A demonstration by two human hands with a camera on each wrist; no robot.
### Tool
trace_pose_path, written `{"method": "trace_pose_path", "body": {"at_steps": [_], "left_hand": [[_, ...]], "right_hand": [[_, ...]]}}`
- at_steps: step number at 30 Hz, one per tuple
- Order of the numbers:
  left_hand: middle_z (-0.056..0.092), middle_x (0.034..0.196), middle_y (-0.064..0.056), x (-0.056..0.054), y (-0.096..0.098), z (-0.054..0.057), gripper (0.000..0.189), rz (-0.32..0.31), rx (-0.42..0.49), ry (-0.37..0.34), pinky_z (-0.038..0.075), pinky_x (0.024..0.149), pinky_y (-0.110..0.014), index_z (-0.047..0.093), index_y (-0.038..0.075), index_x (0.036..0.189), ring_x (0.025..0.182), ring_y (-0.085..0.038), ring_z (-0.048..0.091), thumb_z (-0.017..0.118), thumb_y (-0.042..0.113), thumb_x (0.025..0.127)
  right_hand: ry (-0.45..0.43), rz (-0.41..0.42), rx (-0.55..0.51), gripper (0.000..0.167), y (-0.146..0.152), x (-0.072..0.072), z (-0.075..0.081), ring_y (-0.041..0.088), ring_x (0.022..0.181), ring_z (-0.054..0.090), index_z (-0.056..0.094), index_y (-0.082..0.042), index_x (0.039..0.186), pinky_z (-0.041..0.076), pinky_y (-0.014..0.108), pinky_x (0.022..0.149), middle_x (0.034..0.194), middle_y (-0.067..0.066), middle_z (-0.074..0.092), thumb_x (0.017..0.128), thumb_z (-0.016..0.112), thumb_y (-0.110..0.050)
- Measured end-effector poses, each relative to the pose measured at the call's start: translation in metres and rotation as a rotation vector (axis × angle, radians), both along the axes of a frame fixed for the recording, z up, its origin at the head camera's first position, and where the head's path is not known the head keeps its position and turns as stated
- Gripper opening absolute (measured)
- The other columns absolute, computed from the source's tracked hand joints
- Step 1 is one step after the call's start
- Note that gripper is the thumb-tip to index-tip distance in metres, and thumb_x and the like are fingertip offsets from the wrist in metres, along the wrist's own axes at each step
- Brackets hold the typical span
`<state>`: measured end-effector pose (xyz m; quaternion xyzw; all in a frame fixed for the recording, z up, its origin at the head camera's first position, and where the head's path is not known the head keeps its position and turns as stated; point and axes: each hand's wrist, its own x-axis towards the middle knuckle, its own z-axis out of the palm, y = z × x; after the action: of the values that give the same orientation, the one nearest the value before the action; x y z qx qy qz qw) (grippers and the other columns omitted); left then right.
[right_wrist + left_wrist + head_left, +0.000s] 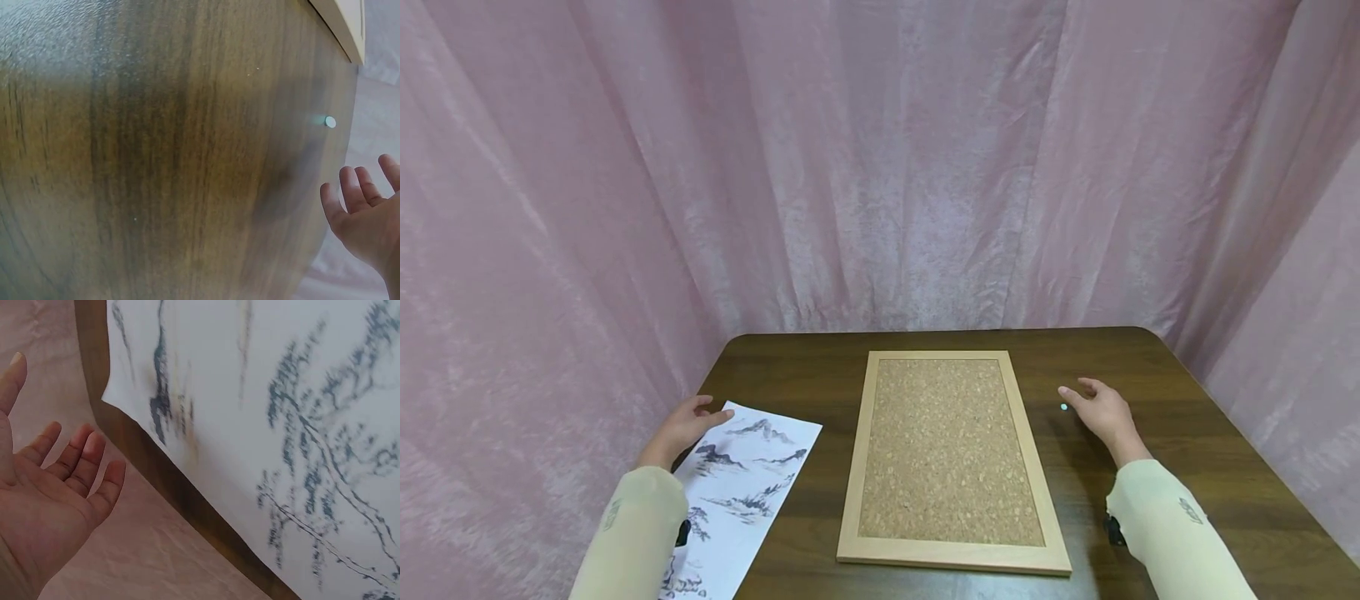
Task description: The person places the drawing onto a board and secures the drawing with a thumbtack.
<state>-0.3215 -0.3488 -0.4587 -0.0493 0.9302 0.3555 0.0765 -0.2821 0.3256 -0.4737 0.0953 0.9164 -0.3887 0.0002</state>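
An ink landscape print point(748, 467) on white paper lies at the left of the table, partly under the left forearm. Beside its far left corner is my left hand point(687, 429), fingers relaxed and holding nothing; the left wrist view shows this palm point(53, 506) apart from the sheet point(219, 425). A cork board point(951, 450) in a pale wooden frame lies flat in the middle. To its right, my right hand point(1105, 412) hovers with loosely bent fingers and nothing in them. Close to its thumb sits a small pale green round piece point(330, 122), its exact kind too small to tell.
The dark wooden table point(1210, 467) has rounded far corners. Pink curtains point(880, 167) hang behind it and at both sides. A corner of the board's frame point(347, 31) shows at the top of the right wrist view.
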Motion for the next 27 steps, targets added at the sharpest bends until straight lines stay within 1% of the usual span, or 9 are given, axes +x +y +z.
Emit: {"method": "trace_pose_path", "body": {"at_steps": [4, 10, 15, 19, 23, 27], "left_hand": [[0.033, 0.143, -0.039, 0.002, -0.008, -0.006, 0.091, 0.010, -0.002, -0.019, 0.030, 0.107, -0.063, 0.023, -0.011, 0.150, 0.131, -0.052, 0.036, 0.062, 0.050, 0.095], [0.034, 0.142, -0.039, 0.002, -0.013, -0.009, 0.089, 0.008, 0.022, -0.007, 0.031, 0.107, -0.063, 0.024, -0.013, 0.149, 0.130, -0.052, 0.036, 0.062, 0.047, 0.096], [0.035, 0.143, -0.038, -0.005, -0.014, -0.013, 0.083, 0.005, 0.027, -0.015, 0.030, 0.108, -0.063, 0.026, -0.012, 0.149, 0.131, -0.051, 0.036, 0.061, 0.044, 0.098], [0.035, 0.142, -0.038, -0.012, -0.013, -0.015, 0.079, 0.006, 0.035, -0.002, 0.030, 0.108, -0.062, 0.028, -0.012, 0.148, 0.131, -0.051, 0.037, 0.060, 0.040, 0.099], [0.036, 0.142, -0.039, -0.016, -0.014, -0.016, 0.077, 0.008, 0.060, 0.012, 0.031, 0.108, -0.061, 0.028, -0.014, 0.147, 0.131, -0.052, 0.037, 0.061, 0.037, 0.098], [0.036, 0.142, -0.039, -0.020, -0.016, -0.017, 0.077, 0.011, 0.069, 0.002, 0.029, 0.109, -0.061, 0.028, -0.013, 0.147, 0.132, -0.051, 0.036, 0.061, 0.037, 0.098]], "right_hand": [[-0.001, -0.010, -0.023, 0.086, 0.002, 0.000, -0.004, 0.054, 0.134, 0.031, 0.029, 0.012, 0.149, 0.031, 0.062, 0.107, 0.148, 0.039, 0.031, 0.101, 0.042, -0.059], [-0.025, -0.031, -0.060, 0.087, 0.005, 0.001, -0.010, 0.054, 0.134, 0.033, 0.028, 0.010, 0.150, 0.032, 0.062, 0.107, 0.148, 0.038, 0.030, 0.100, 0.042, -0.060], [-0.031, -0.033, -0.066, 0.087, 0.005, 0.001, -0.012, 0.054, 0.133, 0.034, 0.029, 0.009, 0.150, 0.033, 0.062, 0.106, 0.148, 0.039, 0.031, 0.099, 0.044, -0.061], [-0.030, -0.043, -0.069, 0.085, 0.005, 0.001, -0.015, 0.053, 0.133, 0.035, 0.030, 0.008, 0.150, 0.033, 0.061, 0.106, 0.148, 0.038, 0.032, 0.100, 0.045, -0.058], [-0.043, -0.048, -0.094, 0.085, 0.005, 0.000, -0.018, 0.053, 0.134, 0.033, 0.028, 0.007, 0.151, 0.032, 0.061, 0.107, 0.149, 0.037, 0.031, 0.100, 0.047, -0.058], [-0.048, -0.053, -0.116, 0.085, 0.006, 0.000, -0.020, 0.053, 0.135, 0.032, 0.027, 0.006, 0.152, 0.031, 0.062, 0.107, 0.150, 0.036, 0.029, 0.099, 0.048, -0.056]]}}
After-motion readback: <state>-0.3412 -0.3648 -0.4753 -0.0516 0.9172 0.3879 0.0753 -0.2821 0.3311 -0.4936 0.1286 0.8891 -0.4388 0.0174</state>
